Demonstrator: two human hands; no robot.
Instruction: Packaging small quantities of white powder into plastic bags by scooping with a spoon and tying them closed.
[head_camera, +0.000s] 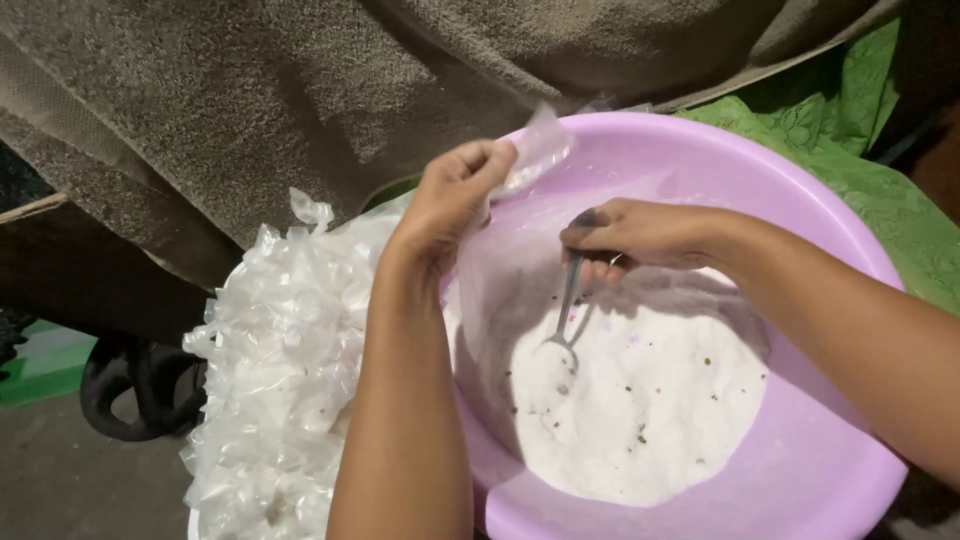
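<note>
Both forearms are reaching in from the lower edge, nearest the camera. Left hand (455, 200) is pinching the top edge of a clear bag (500, 270), fingers closed on the film, and is holding it open above the near-left rim of a lilac basin (800, 470). Right hand (640, 235) is gripping the handle of a spoon (565, 320), fingers closed round it; the spoon is pointing down and to the left, its bowl sitting inside the bag's mouth, below the left hand. Whether the bowl is loaded cannot be told through the film.

White powder (660, 400) with scattered dark and coloured specks is lying in the basin, below the right hand. A heap of clear bags (280, 370) is lying just left of the left forearm, touching the basin's rim. Brown cloth (300, 90) is hanging beyond both hands. Green cloth (880, 190) is lying under the basin, right of the right arm.
</note>
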